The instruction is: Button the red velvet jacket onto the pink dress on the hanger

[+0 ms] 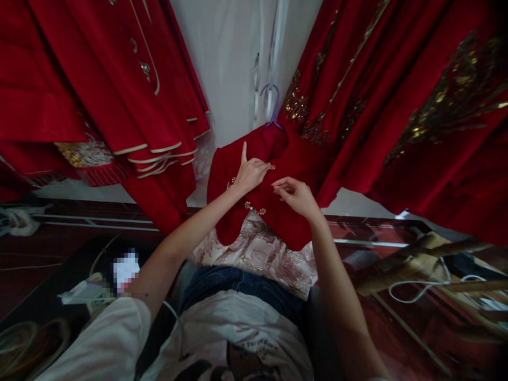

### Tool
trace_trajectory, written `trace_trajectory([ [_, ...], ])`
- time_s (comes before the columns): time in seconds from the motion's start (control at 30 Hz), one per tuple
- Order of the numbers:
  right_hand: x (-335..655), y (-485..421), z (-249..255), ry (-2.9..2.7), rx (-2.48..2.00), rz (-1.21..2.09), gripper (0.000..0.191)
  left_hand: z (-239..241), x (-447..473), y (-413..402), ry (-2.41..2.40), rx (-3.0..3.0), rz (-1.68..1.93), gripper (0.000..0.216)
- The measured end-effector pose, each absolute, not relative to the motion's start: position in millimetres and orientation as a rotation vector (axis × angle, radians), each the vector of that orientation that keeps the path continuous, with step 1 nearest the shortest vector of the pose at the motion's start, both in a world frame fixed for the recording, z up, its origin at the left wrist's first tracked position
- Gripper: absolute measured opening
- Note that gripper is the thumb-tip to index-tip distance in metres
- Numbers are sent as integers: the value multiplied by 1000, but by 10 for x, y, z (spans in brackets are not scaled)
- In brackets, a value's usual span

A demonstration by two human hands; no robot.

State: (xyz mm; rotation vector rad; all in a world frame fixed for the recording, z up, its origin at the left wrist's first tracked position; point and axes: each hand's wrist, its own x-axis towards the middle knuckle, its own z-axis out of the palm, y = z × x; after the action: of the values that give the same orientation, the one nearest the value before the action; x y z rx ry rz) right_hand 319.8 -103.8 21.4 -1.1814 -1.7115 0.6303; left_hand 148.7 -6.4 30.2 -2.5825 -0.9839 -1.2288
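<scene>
**Both hands at the front of a hanging red jacket**

Nearest the camera were the person's own white T-shirt (pixel 238 328) and jeans (pixel 238 280). Both bare arms reached forward from there. The left hand (pixel 249 175) had its thumb and lower fingers pinched on the cloth of the red jacket (pixel 305 164), with the forefinger pointing up, free. The right hand (pixel 297 197) had its fingertips drawn together at the jacket's front edge. Whether they gripped a fastening or only cloth could not be told. The jacket hung straight ahead on a purple hanger (pixel 273 103), and small pearly buttons (pixel 256 208) ran down its front. A pale brocade skirt (pixel 257 248) showed beneath it.

A downward tug from either hand would likely slide the jacket off the hanger. A hard pull at a button could strain its stitching.

No work surface showed. A dark, glossy floor (pixel 59 248) lay below, with a wooden frame (pixel 416 264) and a white cord (pixel 413 296) on the right. Other red gowns (pixel 99 79) hung on both sides against a white wall (pixel 226 63).
</scene>
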Motion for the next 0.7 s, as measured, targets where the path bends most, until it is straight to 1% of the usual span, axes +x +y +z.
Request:
trace_trajectory([
  [0.1, 3149, -882, 253, -1603, -1102, 452, 27, 324, 1471, -46, -897, -2519, -1132, 24],
  [0.17, 3050, -694, 304, -1514, -976, 424, 39, 368, 1477, -20, -837, -2488, -1021, 27],
  [0.27, 2819, -369, 386, -1515, -887, 499, 62, 457, 1489, 12, -850, -2482, -757, 34],
  [0.37, 2625, -143, 421, -1445, -1173, 441, 84, 544, 1466, 11, -962, -2472, -470, 36],
  [0.43, 2601, -86, 408, -1323, -1419, 298, 93, 598, 1419, 3, -1066, -2438, -333, 33],
  [0.5, 2691, -82, 387, -1245, -1557, 111, 92, 660, 1347, 4, -1172, -2390, -247, 28],
  [0.57, 2879, -96, 387, -1255, -1592, -63, 83, 738, 1251, 20, -1224, -2342, -238, 26],
  [0.7, 3352, -75, 505, -1328, -1595, -258, 58, 914, 1008, 112, -1177, -2296, -505, 30],
])
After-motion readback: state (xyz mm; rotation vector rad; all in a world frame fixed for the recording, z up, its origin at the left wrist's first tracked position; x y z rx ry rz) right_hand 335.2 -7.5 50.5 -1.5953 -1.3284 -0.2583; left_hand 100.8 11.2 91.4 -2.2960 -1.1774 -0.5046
